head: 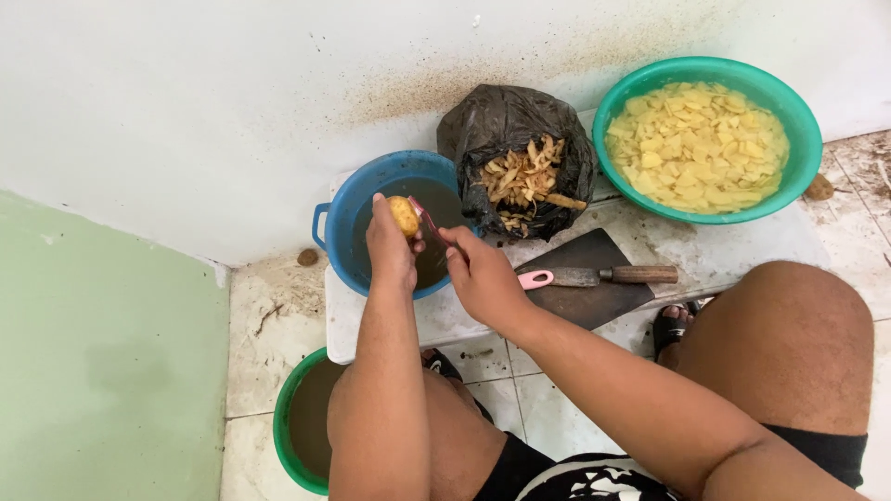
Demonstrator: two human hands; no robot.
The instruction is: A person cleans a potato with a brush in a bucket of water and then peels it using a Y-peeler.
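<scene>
My left hand (390,249) grips a small yellow potato (404,215) over a blue pot (348,218) of murky water. My right hand (481,274) holds a pink-handled peeler (430,223) with its blade against the potato's right side. Both hands hover just above the pot's near rim.
A black plastic bag (510,121) of peels sits behind the pot. A green bowl (803,158) of cut potato pieces stands at the back right. A cleaver with a wooden handle (640,275) lies on a dark board (594,297) over a white slab. A green basin (288,436) sits by my left knee.
</scene>
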